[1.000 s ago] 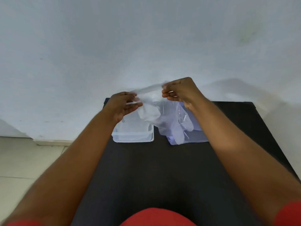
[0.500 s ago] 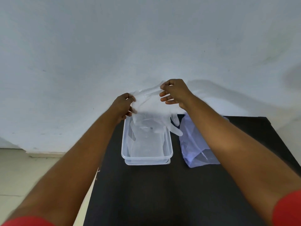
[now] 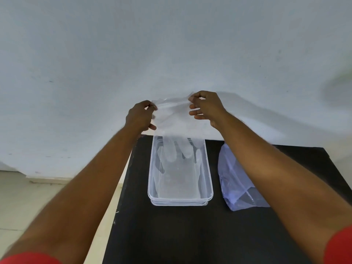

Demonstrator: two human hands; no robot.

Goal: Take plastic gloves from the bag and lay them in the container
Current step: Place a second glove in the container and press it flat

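A black table (image 3: pixel 171 235) is standing against a pale grey wall (image 3: pixel 171 44), with light floor tiles (image 3: pixel 28 202) showing to the left. Nearest the camera, two bare forearms in red sleeves (image 3: pixel 341 244) are reaching forward over the table. Further out, a clear rectangular container (image 3: pixel 152 187) is sitting on the table, and a bluish plastic bag (image 3: pixel 236 180) is lying flat just beside it on the right. Above the container's far end, a thin clear plastic glove (image 3: pixel 175 121) is hanging cuff-up, its fingers dangling down into the container. The left hand (image 3: pixel 139 117) is pinching the left corner of the cuff between thumb and fingertips. The right hand (image 3: pixel 206 107) is pinching the right corner likewise, its lower fingers sticking out loose. Between them, the cuff is being held stretched in front of the wall.
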